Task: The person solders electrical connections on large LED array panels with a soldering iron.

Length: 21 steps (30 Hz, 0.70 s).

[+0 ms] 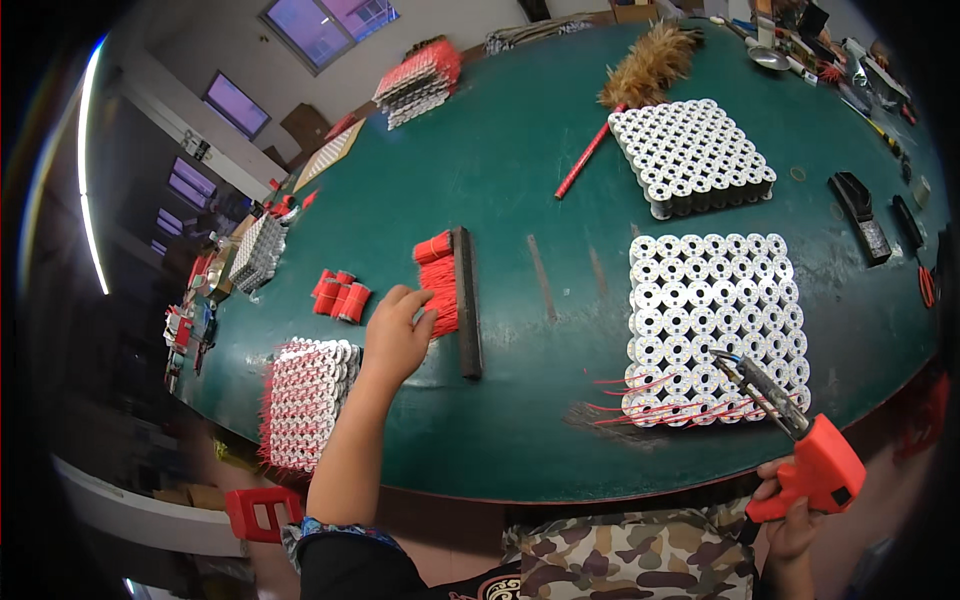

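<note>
Red wires [441, 290] lie beside a dark bar [467, 320] on the worktop [530, 410], the left hand [396, 335] curled at them, any pinch unclear, while the right hand [794, 532] grips a soldering gun [822, 468] whose tip, if it slips, could scorch the white discs [720, 295].

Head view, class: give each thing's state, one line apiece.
Left grip, at the red wire pile; pinch unclear.
Right grip, closed on the red gun-shaped tool.
Red gun-shaped tool, held; power unclear.
Near disc panel, red-wired along its lower rows only.
Far disc block, no red wiring visible.
Left disc stack, red-wired.
Feather duster, lying down.
Small red bundles, lying clustered.
</note>
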Available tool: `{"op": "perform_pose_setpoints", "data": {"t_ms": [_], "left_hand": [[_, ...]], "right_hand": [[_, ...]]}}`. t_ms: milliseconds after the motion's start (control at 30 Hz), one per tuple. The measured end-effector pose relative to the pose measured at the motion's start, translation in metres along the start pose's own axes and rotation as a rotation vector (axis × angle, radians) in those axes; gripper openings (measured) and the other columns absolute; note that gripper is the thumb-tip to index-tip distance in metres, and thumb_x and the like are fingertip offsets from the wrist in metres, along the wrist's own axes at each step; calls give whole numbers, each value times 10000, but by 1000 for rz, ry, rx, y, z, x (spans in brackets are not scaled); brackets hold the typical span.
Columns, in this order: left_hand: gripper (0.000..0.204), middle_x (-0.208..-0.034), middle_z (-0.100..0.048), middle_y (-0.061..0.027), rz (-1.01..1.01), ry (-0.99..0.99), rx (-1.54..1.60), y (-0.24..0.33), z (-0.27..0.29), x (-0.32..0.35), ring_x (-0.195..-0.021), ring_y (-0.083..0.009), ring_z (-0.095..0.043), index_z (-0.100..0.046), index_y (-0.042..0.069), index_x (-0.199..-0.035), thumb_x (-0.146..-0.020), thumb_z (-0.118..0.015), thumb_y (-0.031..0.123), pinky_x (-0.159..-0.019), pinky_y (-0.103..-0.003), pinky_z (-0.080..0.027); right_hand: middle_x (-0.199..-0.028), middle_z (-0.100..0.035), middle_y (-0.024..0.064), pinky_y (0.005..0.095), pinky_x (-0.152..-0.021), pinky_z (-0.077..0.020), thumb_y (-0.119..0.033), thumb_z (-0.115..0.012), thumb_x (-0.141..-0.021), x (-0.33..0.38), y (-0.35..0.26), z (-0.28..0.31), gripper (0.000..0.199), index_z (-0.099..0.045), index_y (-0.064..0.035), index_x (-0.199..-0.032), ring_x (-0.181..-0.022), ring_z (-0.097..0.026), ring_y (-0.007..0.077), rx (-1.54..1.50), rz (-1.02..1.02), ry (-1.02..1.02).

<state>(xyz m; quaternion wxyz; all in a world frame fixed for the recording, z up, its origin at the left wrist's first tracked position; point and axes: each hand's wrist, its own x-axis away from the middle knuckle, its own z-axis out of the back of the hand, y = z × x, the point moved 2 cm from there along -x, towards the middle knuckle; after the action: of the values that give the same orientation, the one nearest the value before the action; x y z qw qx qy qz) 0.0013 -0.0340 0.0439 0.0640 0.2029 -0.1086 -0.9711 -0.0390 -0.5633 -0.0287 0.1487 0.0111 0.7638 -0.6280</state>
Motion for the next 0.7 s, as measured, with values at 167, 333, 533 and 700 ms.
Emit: {"op": "perform_pose_setpoints", "data": {"t_ms": [167,333,533,700], "left_hand": [[285,-1051,-652,-148,-31,-127,-105,-35,-19,7,-970,-347,-634,-695,16,-1125,-865,-721,128,-806,-414,-524],[516,-1476,-449,-248,247,131,49,-67,-40,18,-1362,-373,-462,-531,2,-1397,-986,-638,294,-1097,-416,-409],[580,-1571,-339,-245,337,69,464,-52,-71,9,-1502,-324,-267,-422,-13,-1490,-1062,-480,375,-1214,-403,-228],[436,-1449,-497,-194,406,85,769,-74,-69,8,-1366,-267,-457,-496,-19,-1415,-1054,-506,225,-1147,-377,-344]], "right_hand": [[-1085,-646,215,262,-641,-544,-384,-522,-1037,3,4,0,479,-530,62,-1213,-761,-641,140,-14,-2,0],[-1082,-650,205,258,-659,-532,-368,-508,-1035,1,-4,-3,451,-551,52,-1195,-760,-626,130,53,49,-11],[-1091,-651,202,266,-663,-535,-367,-499,-1035,7,3,3,458,-544,55,-1207,-762,-625,133,13,28,30],[-1093,-651,204,266,-660,-540,-356,-501,-1036,9,4,8,457,-529,59,-1227,-771,-628,133,5,24,22]]}}
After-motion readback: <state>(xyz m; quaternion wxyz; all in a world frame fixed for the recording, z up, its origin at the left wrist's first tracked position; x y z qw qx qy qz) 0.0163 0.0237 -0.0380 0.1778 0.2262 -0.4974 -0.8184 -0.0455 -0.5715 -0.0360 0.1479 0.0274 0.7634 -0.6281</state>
